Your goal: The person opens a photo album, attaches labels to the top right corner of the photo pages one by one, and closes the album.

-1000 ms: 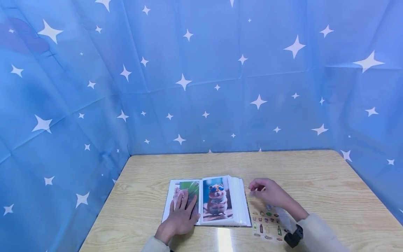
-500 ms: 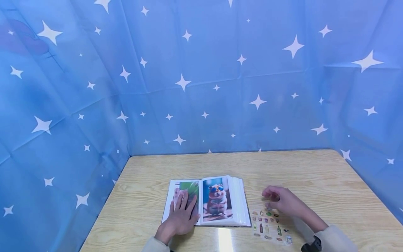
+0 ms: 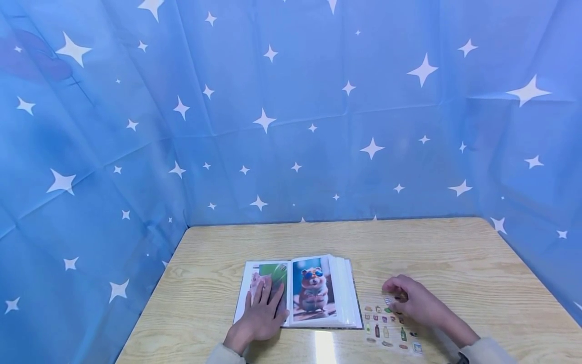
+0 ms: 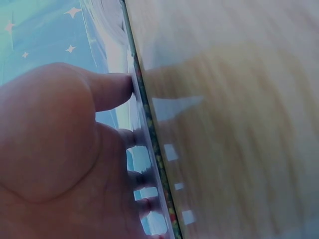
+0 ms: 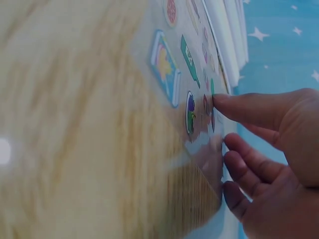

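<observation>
A photo album (image 3: 313,323) lies spread on the wooden table. My left hand (image 3: 261,316) rests flat on its left page, fingers spread over a green and pink picture. In the left wrist view the thumb and fingertips (image 4: 119,89) press along the album's page. On the right page is a photo of a hamster (image 3: 313,290) in sunglasses. My right hand (image 3: 416,301) is over the upper part of a clear sticker sheet (image 3: 394,336), thumb and fingers curved apart. In the right wrist view the thumb (image 5: 224,102) is at the stickers, and the other fingertips are close to the sheet.
The sticker sheet sits right of the album, its small stickers showing bottles and food, with a blue-framed sticker (image 5: 165,67) near one corner. A blue curtain (image 3: 318,167) with white stars hangs behind and left of the table (image 3: 273,240).
My right hand has moved right and nearer me, from beside the album's right edge to over the sticker sheet. The left hand and the album have stayed in place.
</observation>
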Available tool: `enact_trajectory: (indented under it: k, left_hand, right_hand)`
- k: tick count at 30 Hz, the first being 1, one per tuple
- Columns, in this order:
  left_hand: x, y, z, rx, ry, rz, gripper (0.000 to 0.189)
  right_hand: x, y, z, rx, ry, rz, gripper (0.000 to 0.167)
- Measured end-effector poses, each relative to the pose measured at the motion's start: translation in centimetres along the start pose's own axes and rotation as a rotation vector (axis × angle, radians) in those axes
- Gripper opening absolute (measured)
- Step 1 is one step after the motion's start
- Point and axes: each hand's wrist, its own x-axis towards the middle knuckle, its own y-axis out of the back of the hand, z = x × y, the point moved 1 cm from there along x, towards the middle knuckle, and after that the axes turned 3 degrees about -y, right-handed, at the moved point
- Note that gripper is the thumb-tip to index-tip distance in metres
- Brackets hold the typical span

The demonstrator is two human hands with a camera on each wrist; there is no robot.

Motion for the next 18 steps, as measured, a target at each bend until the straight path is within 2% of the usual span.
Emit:
enact_trajectory:
  k: [9,18]
  left_hand:
    - [-0.15,0.17,0.15,-0.027,-0.003,0.003,0.065]
    - [-0.18,0.21,0.19,-0.020,0.001,0.004,0.065]
  right_hand:
    - [-0.16,0.03,0.08,0.002,-0.018,-0.043,0.029]
    - [-0.37,-0.08,0.02,-0.024,0.016,-0.027,0.028]
